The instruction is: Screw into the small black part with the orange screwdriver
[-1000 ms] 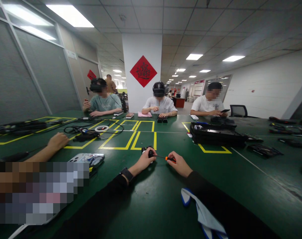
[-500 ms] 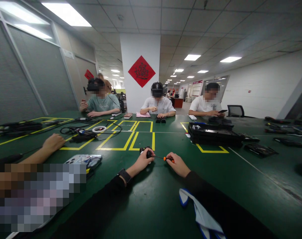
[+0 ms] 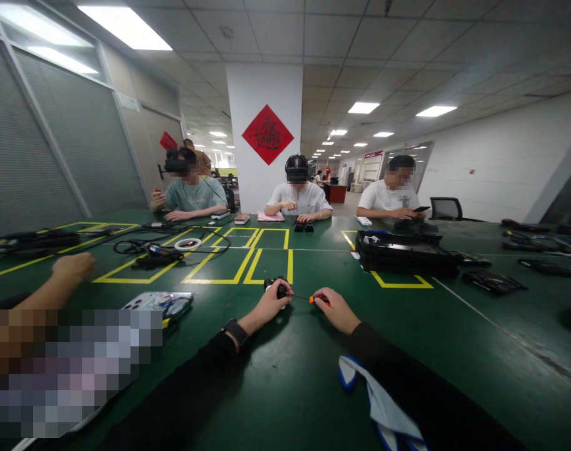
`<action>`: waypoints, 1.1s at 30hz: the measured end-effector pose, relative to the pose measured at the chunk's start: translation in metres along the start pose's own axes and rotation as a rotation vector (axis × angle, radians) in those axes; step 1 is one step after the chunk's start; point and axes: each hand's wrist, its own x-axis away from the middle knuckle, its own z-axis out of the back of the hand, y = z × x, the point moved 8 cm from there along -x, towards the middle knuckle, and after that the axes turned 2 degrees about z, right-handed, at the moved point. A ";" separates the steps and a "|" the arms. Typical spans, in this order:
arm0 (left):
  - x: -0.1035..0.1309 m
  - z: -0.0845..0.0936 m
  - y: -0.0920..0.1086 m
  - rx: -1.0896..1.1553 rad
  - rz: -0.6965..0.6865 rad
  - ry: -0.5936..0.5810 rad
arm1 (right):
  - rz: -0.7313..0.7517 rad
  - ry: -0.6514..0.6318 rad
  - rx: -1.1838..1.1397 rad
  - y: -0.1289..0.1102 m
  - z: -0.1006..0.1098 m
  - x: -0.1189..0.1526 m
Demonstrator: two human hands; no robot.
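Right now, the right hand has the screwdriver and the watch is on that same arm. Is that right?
Not the watch: the head view shows the wristwatch on the left wrist. The right hand does hold the screwdriver.

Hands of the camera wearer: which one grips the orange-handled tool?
The right hand does, gripping the tool by its orange handle; the left hand instead holds a small dark object at the shaft's other end.

On the green desk, a black tray and a white ring are laid; a red sign is fixed to a pillar.
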 end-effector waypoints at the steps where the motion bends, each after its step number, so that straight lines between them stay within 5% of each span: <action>1: 0.000 0.000 0.000 0.000 -0.003 -0.004 | 0.007 -0.004 0.008 -0.001 0.000 0.000; 33: -0.002 0.000 -0.003 0.004 -0.033 -0.030 | 0.003 -0.040 -0.001 0.006 -0.002 -0.001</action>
